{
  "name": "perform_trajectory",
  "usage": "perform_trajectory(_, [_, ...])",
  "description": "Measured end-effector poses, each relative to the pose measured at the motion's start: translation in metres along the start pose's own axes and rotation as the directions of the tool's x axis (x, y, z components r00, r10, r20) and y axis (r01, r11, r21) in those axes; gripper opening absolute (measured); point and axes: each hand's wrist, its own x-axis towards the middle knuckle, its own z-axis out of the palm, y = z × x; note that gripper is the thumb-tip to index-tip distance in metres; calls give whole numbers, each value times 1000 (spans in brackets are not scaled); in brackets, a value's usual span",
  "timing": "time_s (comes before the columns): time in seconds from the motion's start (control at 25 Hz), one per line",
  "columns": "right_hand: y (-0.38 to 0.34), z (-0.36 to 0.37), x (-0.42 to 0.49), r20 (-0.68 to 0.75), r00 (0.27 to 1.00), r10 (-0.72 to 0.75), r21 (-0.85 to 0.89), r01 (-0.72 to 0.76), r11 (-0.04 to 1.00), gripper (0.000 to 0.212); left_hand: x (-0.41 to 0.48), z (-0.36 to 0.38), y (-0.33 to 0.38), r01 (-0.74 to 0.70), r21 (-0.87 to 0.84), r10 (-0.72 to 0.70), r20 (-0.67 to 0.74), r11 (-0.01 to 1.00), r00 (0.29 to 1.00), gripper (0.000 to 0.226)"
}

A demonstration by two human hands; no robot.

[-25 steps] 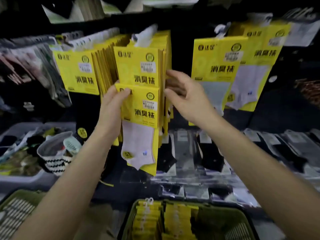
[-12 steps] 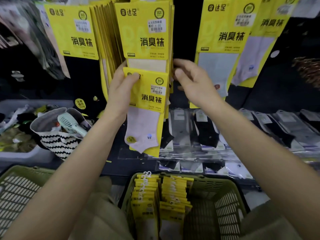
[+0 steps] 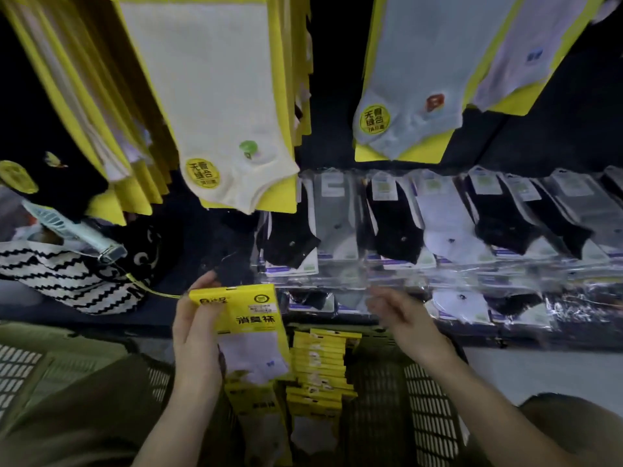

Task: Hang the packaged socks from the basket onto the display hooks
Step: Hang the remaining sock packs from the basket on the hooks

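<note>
Left hand [image 3: 194, 342]: I grip one yellow sock pack [image 3: 249, 318], low middle of frame, over the green basket [image 3: 428, 419] | Right hand [image 3: 404, 315]: blurry, fingers loose, holding nothing | Other packs [image 3: 320, 362]: in the basket

Hanging packs [image 3: 219, 106] overhead; basket [image 3: 429, 416] right half open.
</note>
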Motion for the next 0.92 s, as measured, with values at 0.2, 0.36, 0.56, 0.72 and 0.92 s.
perform_trajectory(0.2, [9,8,11,40,999,-1,-11,1,1000,25,4,13,-11,17,69,-20,44,997,999,25])
perform_trajectory(0.36, [9,9,10,62,998,8,53,-11,999,24,7,17,-14,18,66,-20,42,998,999,25])
perform_trajectory(0.56, [-19,1,2,31,999,-17,121,13,993,29,7,21,7,-42,52,39,69,998,997,20])
perform_trajectory(0.72, [-54,-6,-6,18,995,-102,121,99,988,23,1,23,32,-135,53,130,80,990,988,23])
perform_trajectory(0.92, [-101,-9,-17,32,970,-241,63,239,969,19,-10,23,68,-294,-6,290,174,956,941,23])
